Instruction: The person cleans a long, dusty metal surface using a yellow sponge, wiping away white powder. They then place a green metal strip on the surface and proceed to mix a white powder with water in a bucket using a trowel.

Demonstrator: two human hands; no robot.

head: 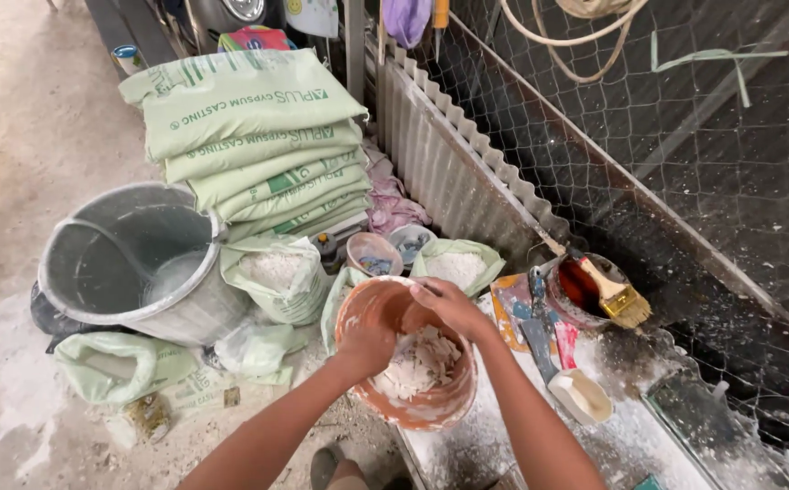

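Two hands are sunk into the orange bucket [410, 413] at the surface's near edge, the left hand [367, 343] closed on white chunks [422, 363], the right hand [449, 304] loosely curled above them, its grip unclear.

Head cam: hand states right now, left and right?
Left hand: inside the orange bucket, fingers curled on the white plaster pieces; grip cannot be told.
Right hand: over the bucket's far rim, fingers bent down; holding anything cannot be told.
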